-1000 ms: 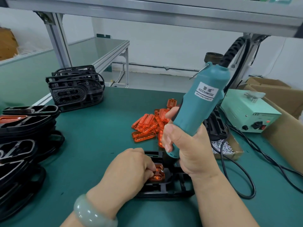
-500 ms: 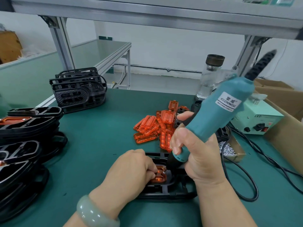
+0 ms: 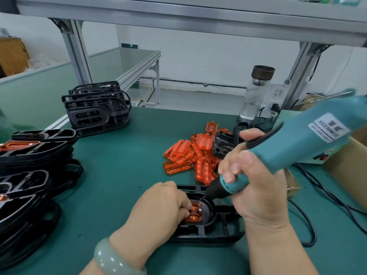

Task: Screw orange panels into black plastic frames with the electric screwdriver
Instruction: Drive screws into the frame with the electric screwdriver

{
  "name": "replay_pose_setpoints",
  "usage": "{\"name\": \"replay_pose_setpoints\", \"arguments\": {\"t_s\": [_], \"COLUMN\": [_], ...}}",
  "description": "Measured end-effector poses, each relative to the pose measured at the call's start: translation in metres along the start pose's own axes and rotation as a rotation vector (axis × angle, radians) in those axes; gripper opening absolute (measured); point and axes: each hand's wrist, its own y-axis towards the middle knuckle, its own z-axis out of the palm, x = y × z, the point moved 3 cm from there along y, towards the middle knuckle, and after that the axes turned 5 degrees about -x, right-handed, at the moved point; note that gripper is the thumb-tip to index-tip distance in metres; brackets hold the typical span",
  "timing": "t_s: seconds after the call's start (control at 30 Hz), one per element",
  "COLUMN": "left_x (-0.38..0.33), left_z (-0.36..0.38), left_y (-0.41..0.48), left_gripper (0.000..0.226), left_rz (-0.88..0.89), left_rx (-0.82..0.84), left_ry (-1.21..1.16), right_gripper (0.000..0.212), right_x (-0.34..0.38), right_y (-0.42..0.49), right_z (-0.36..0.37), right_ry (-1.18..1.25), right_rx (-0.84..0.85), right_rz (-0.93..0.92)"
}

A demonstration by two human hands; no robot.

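Observation:
A black plastic frame (image 3: 208,233) lies on the green mat near me, with an orange panel (image 3: 195,214) seated in its oval recess. My left hand (image 3: 158,211) rests on the frame, its curled fingertips pressing on the panel's left side. A small silver screw shows on the panel's right part. My right hand (image 3: 256,187) grips the teal electric screwdriver (image 3: 288,153), which leans far to the right. Its thin bit points down-left, just above and right of the screw. A heap of loose orange panels (image 3: 190,157) lies behind the frame.
Stacks of black frames (image 3: 97,108) stand at the back left, and more frames (image 3: 29,165) line the left edge, some with orange panels. At right are a screw box (image 3: 292,185), black cables (image 3: 309,225), a glass bottle (image 3: 256,94) and a cardboard box (image 3: 349,165).
The screwdriver has tilted from near upright to leaning far right, and its bit has lifted off the panel. My left hand has stayed on the panel and frame.

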Motion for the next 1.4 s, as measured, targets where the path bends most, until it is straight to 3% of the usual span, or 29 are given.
{"name": "replay_pose_setpoints", "arguments": {"t_s": [0.53, 0.83, 1.0, 1.13, 1.4], "left_x": [-0.001, -0.024, -0.053, -0.073, -0.092], "left_z": [-0.005, -0.023, -0.012, 0.007, 0.021], "left_y": [-0.005, 0.026, 0.071, 0.101, 0.113], "left_gripper": [0.016, 0.019, 0.026, 0.032, 0.025], "left_rz": [-0.022, 0.037, 0.197, 0.323, 0.387], "left_rx": [-0.014, -0.205, -0.038, 0.170, 0.502], "left_ry": [-0.004, -0.170, -0.156, 0.048, 0.271], "right_gripper": [0.016, 0.013, 0.013, 0.015, 0.014], "right_x": [-0.001, 0.007, 0.010, 0.009, 0.006], "right_y": [0.008, 0.013, 0.013, 0.014, 0.015], "right_z": [-0.032, -0.055, -0.059, -0.057, -0.057], "right_ry": [0.070, 0.100, 0.108, 0.087, 0.093], "right_rx": [-0.339, -0.451, -0.432, -0.416, -0.431], "right_rz": [0.020, 0.012, 0.015, 0.012, 0.039]}}
